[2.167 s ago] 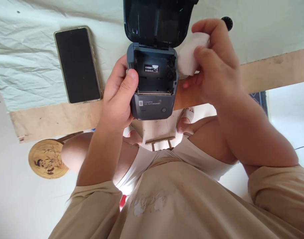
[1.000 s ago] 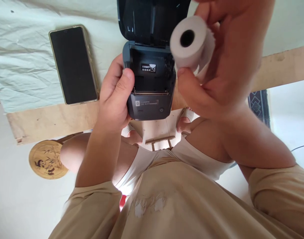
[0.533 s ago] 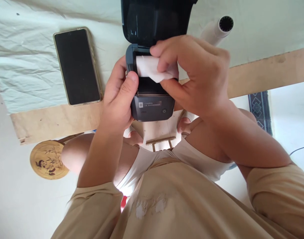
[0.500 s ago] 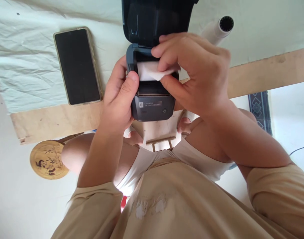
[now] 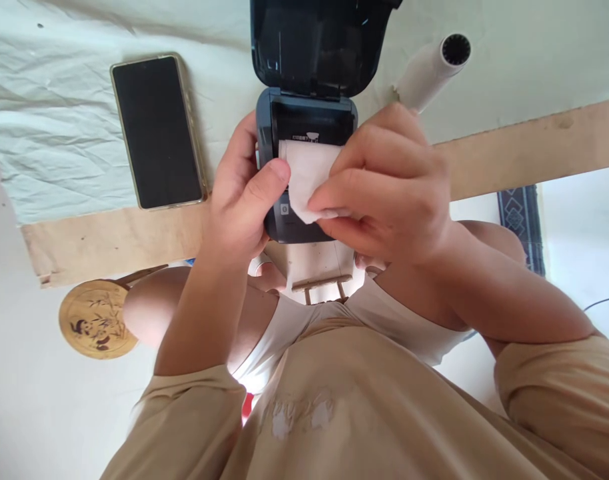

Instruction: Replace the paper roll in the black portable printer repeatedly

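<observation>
A small dark label printer [image 5: 265, 120] is held at the table's front edge, its black lid [image 5: 314, 47] hinged up and away from me. My left hand [image 5: 249, 183] grips the printer's left side, the thumb lying over the rim near the paper's left edge. White paper [image 5: 309, 170], apparently a wipe or tissue, lies across the open compartment and over part of the front panel. My right hand [image 5: 389, 180] pinches its lower right part between thumb and fingers. The power button side of the panel is covered by the paper and that hand.
A smartphone [image 5: 157, 133] in a clear case lies left on the pale green cloth [image 5: 49, 120]. To the right stands a white cylindrical object [image 5: 427, 77] with a dark end. The table's wooden edge [image 5: 114, 240] runs in front; a round wooden stool [image 5: 98, 319] is at lower left.
My right hand has drawn the paper toward me, out of the compartment and over the front panel. Printed marks inside the compartment now show. My left hand stays on the printer.
</observation>
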The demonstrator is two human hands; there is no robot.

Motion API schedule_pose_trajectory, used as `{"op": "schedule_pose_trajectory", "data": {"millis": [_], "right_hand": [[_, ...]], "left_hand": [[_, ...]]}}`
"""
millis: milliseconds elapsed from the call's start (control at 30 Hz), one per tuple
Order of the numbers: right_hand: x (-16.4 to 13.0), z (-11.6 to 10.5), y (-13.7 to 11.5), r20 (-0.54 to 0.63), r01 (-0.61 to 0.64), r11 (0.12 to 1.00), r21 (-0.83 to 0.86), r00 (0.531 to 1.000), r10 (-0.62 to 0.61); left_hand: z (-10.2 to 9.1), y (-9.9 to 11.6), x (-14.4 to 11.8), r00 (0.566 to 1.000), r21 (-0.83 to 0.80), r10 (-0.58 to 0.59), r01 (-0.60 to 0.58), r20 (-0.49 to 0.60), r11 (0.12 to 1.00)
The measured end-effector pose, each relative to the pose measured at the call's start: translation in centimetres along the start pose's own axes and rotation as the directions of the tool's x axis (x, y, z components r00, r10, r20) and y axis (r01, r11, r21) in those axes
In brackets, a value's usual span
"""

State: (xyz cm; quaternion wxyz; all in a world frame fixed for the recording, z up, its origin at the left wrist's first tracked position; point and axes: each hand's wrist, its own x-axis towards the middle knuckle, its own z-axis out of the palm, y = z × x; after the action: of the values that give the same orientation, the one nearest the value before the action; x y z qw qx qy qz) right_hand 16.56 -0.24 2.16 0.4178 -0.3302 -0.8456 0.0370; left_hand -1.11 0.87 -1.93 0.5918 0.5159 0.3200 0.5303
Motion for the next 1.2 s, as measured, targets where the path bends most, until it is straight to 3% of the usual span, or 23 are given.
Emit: {"op": "schedule_pose_trajectory", "data": {"millis": [233,467,733,1033,1133,1200], "right_hand": [[-0.1,-0.3,-0.2,0.11,0.013,1.0,-0.014,0.994,-0.012],[0.4,-0.6,-0.1,0.065,-0.186,0.973,-0.136,0.978,0.196],[0.5,-0.8,-0.1,0.165,-0.222,0.959,-0.177,0.954,0.251],[0.2,-0.5,0.3,0.206,-0.179,0.983,-0.045,0.961,0.185],[0.2,-0.9,0.6,0.078,-0.164,0.986,0.017,0.984,0.163],[0.4,-1.3,0.9,0.021,-0.292,0.929,0.227,0.955,0.295]], "left_hand": [[-0.4,-0.4,0.1,0.999,0.051,0.035,-0.034,-0.009,0.998],[-0.6,-0.5,0.2,0.999,0.058,0.037,-0.039,0.033,0.998],[-0.7,-0.3,0.2,0.997,0.04,0.037,-0.039,0.069,0.998],[-0.8,-0.4,0.3,0.998,0.066,0.018,-0.022,0.068,0.998],[-0.8,-0.4,0.3,0.996,0.071,0.038,-0.045,0.086,0.996],[-0.8,-0.4,0.3,0.994,0.074,0.037,-0.045,0.108,0.996]]}}
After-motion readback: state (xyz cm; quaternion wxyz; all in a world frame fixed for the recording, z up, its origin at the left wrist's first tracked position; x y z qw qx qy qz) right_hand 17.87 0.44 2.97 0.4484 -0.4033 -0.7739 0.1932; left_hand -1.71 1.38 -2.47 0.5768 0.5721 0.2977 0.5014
